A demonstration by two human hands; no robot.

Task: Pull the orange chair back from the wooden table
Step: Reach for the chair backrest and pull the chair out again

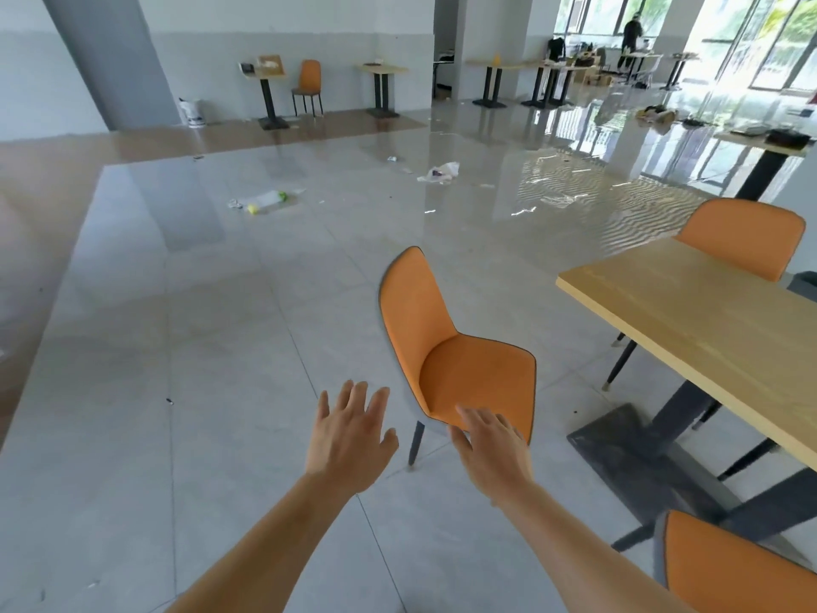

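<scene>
Two hands, both empty: left hand [349, 440] with fingers spread in the air, near and left of the orange chair [455, 347]; right hand [495, 444] with fingers apart at the seat's near edge, contact uncertain. Chair on the tiled floor [177, 347], already well apart from the wooden surface [707, 320] at right, seat turned toward it. Pull-back judged largely done; only release or small adjustment left. Nearby: second orange chair [747, 241] far right, third chair [725, 568] near right, scattered litter [265, 201] far left. No obstruction behind.
</scene>
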